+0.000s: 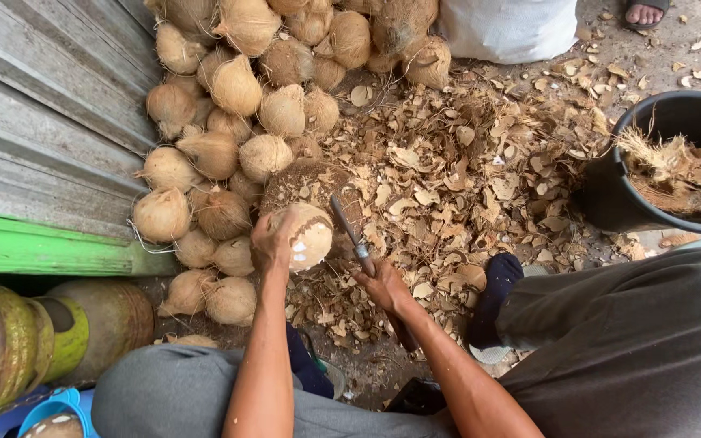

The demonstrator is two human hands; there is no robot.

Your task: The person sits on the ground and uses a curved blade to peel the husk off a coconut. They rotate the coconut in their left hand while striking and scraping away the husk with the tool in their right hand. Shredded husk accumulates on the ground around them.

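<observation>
This is an outdoor coconut-husking spot, a rough yard workplace on bare ground. A big heap of husked coconuts [229, 122] leans against a corrugated metal wall [42, 122]. Dry husk chips [464, 178] litter the dirt floor [675, 49], a black bucket [610, 195] holds fibre scraps, and a white sack [509, 28] stands at the back.
</observation>
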